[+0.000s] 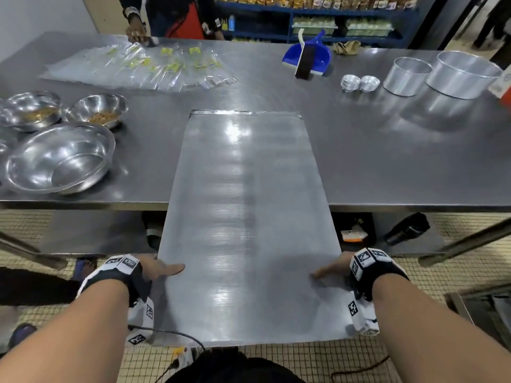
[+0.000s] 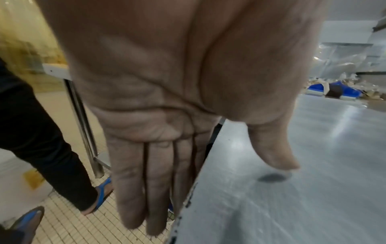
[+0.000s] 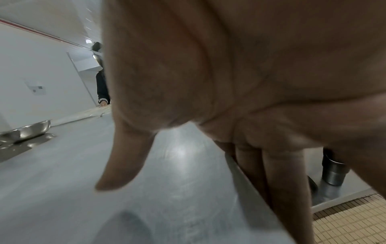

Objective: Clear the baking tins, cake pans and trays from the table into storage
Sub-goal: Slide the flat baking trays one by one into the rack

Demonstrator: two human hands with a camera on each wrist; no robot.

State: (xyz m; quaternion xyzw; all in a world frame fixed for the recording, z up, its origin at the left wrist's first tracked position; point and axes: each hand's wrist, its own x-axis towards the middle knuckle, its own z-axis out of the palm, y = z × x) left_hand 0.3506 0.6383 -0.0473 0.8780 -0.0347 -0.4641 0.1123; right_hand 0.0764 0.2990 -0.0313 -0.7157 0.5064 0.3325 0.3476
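A large flat metal baking tray (image 1: 249,203) lies lengthwise before me, its far end on the steel table (image 1: 401,167) and its near half out past the table's edge. My left hand (image 1: 166,269) holds the tray's left edge, thumb on top and straight fingers (image 2: 146,189) underneath. On the other side my right hand (image 1: 329,272) holds the right edge the same way, thumb above the tray (image 3: 83,189) and fingers (image 3: 288,189) below. Two round cake pans (image 1: 407,76) (image 1: 464,74) and stacked small tins (image 1: 359,83) stand at the far right.
Steel bowls (image 1: 58,158) crowd the table's left, two with crumbs. Plastic bags (image 1: 143,64) lie at the far left, where another person's hand (image 1: 135,30) rests. A blue dustpan with brush (image 1: 307,58) sits at the back. A second person's legs (image 2: 41,140) stand to my left.
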